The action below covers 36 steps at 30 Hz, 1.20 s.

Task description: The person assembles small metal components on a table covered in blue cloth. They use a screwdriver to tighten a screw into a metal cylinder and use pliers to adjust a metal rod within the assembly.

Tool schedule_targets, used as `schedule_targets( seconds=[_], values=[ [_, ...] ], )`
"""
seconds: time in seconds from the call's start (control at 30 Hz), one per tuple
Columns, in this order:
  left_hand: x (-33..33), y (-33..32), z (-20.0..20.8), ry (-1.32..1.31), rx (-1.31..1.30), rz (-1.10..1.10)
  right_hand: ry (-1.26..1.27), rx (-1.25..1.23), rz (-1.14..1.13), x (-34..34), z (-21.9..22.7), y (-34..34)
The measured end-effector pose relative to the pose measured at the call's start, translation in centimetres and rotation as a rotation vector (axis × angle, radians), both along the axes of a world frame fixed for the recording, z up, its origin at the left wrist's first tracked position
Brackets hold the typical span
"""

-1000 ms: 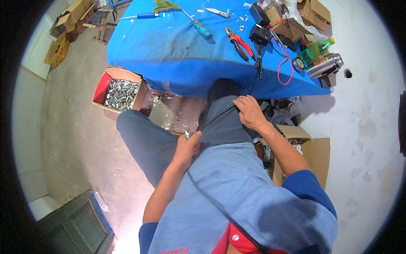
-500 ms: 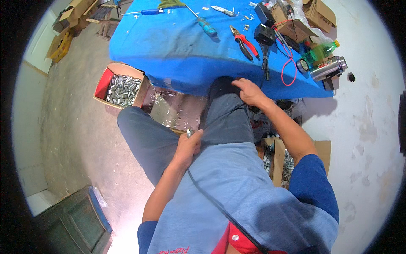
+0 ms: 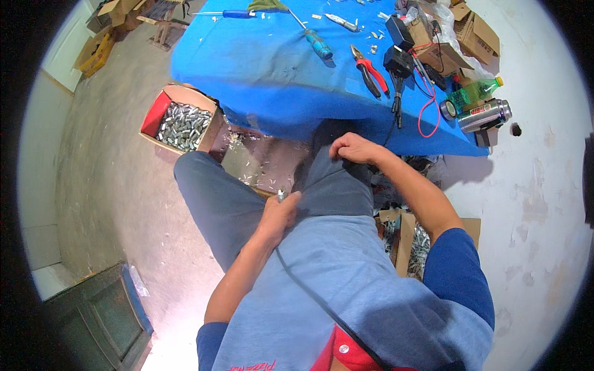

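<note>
My left hand (image 3: 279, 215) is closed round a small metal cylinder (image 3: 281, 195) above my lap, its silvery end showing past the thumb and finger. My right hand (image 3: 357, 149) is over my right thigh, near the table's front edge, with its fingers curled in; whatever may be between them is too small or hidden. To the left of my knee stands an open carton (image 3: 154, 119) with a red inner side, heaped with small silvery cylinders (image 3: 184, 127) that resemble the one in my left hand.
The blue-covered table (image 3: 260, 80) holds red-handled pliers (image 3: 371, 73), a teal-handled screwdriver (image 3: 318, 44), a blue screwdriver (image 3: 238, 13), black adapters (image 3: 398, 60), a green bottle (image 3: 471, 94) and a steel flask (image 3: 486, 115). A carton (image 3: 405, 244) of metal parts stands at my right hip.
My right hand has drawn back from the table edge towards my lap, its fingers more curled. My left hand still holds the metal cylinder. The view has shifted slightly.
</note>
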<state>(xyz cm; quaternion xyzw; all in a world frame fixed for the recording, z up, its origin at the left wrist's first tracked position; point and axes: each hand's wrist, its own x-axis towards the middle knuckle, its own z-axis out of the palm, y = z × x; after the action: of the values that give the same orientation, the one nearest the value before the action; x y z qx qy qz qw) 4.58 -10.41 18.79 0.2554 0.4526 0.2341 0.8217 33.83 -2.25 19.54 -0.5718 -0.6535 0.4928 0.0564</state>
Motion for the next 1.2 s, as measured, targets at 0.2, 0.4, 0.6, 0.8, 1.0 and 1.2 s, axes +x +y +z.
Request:
schedule_targets(
  seconds=[0.2,0.4,0.6,0.8,1.0,1.2],
  values=[
    [-0.1,0.2,-0.2,0.034,0.010,-0.032,-0.280,0.343,0.236,-3.3,-3.6,-0.7],
    [-0.6,0.4,-1.0,-0.011,-0.006,0.028,-0.176,0.526,-0.063,-9.3,-3.2,-3.0],
    [0.2,0.3,-0.2,0.009,0.139,0.089,0.472,-0.075,-0.009,-12.0,0.6,-6.0],
    [1.1,-0.3,-3.9,-0.159,0.305,0.070,0.377,0.152,-0.157,-15.5,2.5,-7.4],
    [-0.5,0.5,-2.3,-0.013,0.179,-0.128,0.488,0.617,-0.469,-17.9,9.8,-5.6],
    [-0.8,0.9,-2.6,-0.079,0.021,-0.032,0.560,1.376,-0.297,-21.3,19.5,-0.4]
  ],
)
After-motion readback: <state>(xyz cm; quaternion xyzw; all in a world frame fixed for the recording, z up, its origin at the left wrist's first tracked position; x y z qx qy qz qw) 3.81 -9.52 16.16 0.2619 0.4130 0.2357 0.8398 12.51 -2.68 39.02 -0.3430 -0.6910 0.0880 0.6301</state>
